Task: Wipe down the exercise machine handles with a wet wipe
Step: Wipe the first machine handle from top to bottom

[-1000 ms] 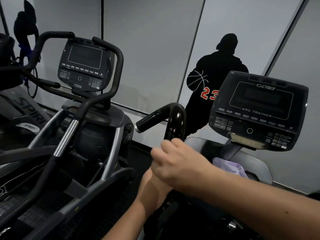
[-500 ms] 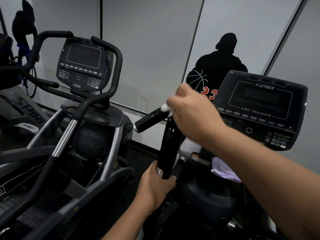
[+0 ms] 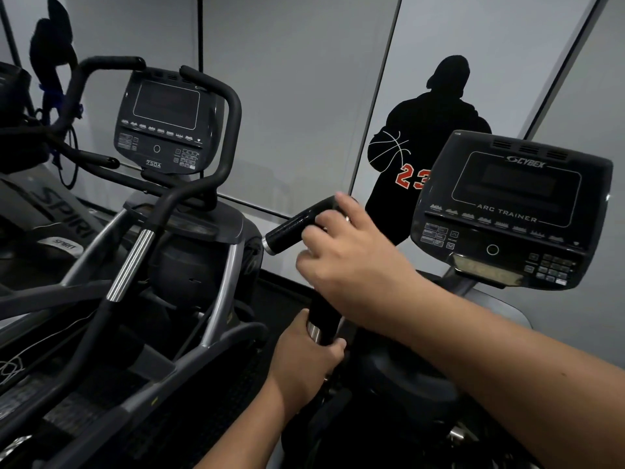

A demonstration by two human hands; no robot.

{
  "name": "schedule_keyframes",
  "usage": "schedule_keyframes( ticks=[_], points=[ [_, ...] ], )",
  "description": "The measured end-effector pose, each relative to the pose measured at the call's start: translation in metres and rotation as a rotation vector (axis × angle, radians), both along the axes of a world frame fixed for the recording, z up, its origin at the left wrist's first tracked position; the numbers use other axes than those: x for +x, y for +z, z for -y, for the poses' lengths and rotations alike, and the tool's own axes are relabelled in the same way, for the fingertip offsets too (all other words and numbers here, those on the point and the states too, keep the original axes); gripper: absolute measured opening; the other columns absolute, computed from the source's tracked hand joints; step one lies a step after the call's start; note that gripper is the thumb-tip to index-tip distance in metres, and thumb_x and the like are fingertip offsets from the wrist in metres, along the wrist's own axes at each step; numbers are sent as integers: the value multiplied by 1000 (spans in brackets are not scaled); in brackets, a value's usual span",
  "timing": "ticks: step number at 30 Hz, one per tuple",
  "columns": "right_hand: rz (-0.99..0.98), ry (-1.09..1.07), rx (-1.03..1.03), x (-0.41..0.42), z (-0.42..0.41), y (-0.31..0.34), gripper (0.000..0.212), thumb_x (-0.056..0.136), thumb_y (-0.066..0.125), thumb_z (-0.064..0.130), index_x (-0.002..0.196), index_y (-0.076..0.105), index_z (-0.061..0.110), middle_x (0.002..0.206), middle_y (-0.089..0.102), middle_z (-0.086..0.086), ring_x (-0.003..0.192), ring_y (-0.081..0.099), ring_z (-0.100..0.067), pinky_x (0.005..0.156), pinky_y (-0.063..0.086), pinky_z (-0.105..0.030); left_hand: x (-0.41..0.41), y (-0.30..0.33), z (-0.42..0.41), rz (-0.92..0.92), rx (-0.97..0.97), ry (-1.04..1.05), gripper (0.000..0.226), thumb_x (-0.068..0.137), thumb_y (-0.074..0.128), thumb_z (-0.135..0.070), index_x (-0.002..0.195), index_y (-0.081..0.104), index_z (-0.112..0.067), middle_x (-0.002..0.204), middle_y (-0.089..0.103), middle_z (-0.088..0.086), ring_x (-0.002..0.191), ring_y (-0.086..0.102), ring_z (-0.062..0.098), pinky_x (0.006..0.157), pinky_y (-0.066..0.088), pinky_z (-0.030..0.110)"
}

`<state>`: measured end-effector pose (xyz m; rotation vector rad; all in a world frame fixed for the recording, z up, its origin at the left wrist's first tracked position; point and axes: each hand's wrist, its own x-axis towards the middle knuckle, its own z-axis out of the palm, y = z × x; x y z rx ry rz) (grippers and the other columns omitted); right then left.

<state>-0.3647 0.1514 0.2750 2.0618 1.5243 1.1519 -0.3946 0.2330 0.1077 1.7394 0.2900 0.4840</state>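
A glossy black handle of the exercise machine rises in the centre and bends to the left, ending in a silver cap. My right hand wraps over the bend with its fingers curled round the bar. The wet wipe is hidden under that palm. Lower down, my left hand grips the handle's upright post just at its metal collar.
The machine's Cybex Arc Trainer console stands close on the right. A second trainer with a 750A console and curved black bars fills the left. A Spirit treadmill sits far left. A grey wall with a basketball-player decal is behind.
My right hand rose from the lower post to the top of the handle with the wipe, then slid down over the bend. My left hand kept its grip on the post.
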Motion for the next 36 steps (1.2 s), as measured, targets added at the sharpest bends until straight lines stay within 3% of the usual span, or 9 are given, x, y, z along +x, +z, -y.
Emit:
schedule_keyframes(
  ticks=[4,8,12,16,22,25,27,31,36],
  points=[
    [-2,56,-131,-9,-8,-24,33,81,38,8,73,70,9,76,55,-10,70,55,-30,109,33,-66,-5,28,4,88,230,183,3,90,59,-19,90,60,-17,73,71,-7,79,62,4,57,47,24],
    [-54,133,-365,-19,-4,-59,20,86,53,21,77,71,18,81,59,-3,79,51,-25,94,42,-50,8,62,11,-23,218,276,23,81,57,6,97,62,-10,84,63,13,78,56,28,56,37,37],
    [-68,142,-94,2,-5,-7,17,82,46,8,82,62,14,76,56,-7,75,51,-28,77,40,-44,-6,20,8,-49,67,18,18,76,76,-16,91,67,-20,87,72,-7,74,62,-5,66,47,21],
    [-22,45,97,16,3,27,10,84,50,6,90,56,12,80,56,-8,77,49,-30,74,37,-43,-6,7,3,-20,-24,-12,20,76,80,-15,87,63,-18,81,72,4,64,61,0,61,48,14],
    [-73,244,-106,-8,30,-24,12,93,52,8,89,62,12,83,56,-7,75,46,-26,70,39,-42,-8,7,2,-39,132,-139,40,76,63,-30,114,66,-17,96,68,-13,80,58,-22,70,42,0],
    [-76,177,62,13,30,-7,10,89,57,10,88,67,11,87,61,-9,76,52,-29,68,37,-41,-6,9,1,-36,4,-27,21,74,77,-25,87,61,-23,72,66,-6,63,62,2,60,52,21],
    [-175,94,274,32,24,13,12,86,57,10,87,69,9,90,61,-12,77,53,-31,68,38,-41,-7,9,1,-75,-8,-21,22,75,78,-24,79,57,-23,64,60,-7,54,57,1,55,50,20],
    [-455,-29,460,50,12,31,18,96,53,11,100,71,9,95,58,-10,76,55,-34,66,50,-46,-9,12,1,-107,-80,-58,23,72,79,-25,80,58,-28,70,66,-4,64,67,12,66,59,38],
    [-315,34,392,21,15,6,15,92,57,13,93,70,5,98,59,-15,75,53,-34,64,41,-43,-10,15,3,-108,-11,-17,21,77,78,-27,88,60,-26,81,69,-1,69,64,6,64,55,25]
  ],
)
